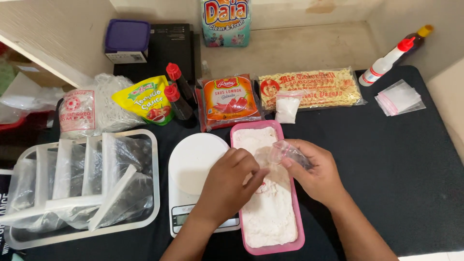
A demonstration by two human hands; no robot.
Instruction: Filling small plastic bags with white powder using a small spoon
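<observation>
My left hand (231, 182) and my right hand (315, 170) meet over a pink rectangular tray (300, 227) filled with white powder (268, 217). Both hands pinch a small clear plastic bag (286, 152), the left at its near edge, the right around its far side. The bag hangs just above the powder. A white kitchen scale (193, 164) with a round platform stands directly left of the tray, partly under my left wrist.
A grey tray (153, 193) of clear bags sits at the left. Behind lie a small filled powder bag (287, 108), an orange sauce pouch (229, 100), a noodle packet (309, 88), a yellow pouch (144, 99), two dark bottles (177, 94), a white squeeze bottle (385, 63) and spare bags (399, 96).
</observation>
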